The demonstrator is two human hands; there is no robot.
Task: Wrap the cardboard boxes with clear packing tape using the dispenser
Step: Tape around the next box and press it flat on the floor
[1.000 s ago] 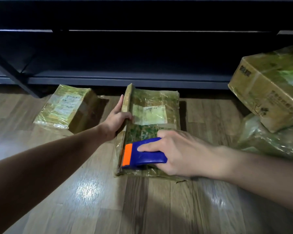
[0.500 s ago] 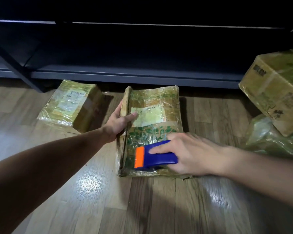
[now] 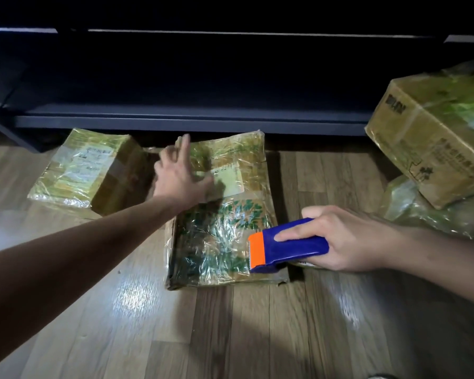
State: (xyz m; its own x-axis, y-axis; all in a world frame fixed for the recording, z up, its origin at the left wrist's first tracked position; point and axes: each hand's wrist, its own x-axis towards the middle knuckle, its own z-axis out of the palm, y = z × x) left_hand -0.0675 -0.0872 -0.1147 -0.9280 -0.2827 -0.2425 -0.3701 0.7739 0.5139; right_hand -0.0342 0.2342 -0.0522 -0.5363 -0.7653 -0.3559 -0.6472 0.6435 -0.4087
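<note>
A flat cardboard box (image 3: 222,214), shiny with clear tape and printed with green leaves, lies on the wooden floor (image 3: 230,337) just in front of a dark shelf unit (image 3: 189,121). The person's left hand (image 3: 179,177) is blurred over the box's far left part, fingers spread wide and holding nothing; whether it touches the box I cannot tell. The right hand (image 3: 342,239) grips a blue tape dispenser (image 3: 288,246) with an orange toothed edge, at the box's near right corner, forefinger laid straight along its top. A smaller wrapped box (image 3: 88,173) sits to the left, near the flat one. At the right a bigger taped carton (image 3: 433,132) rests tilted on a plastic-wrapped bundle (image 3: 422,212).
</note>
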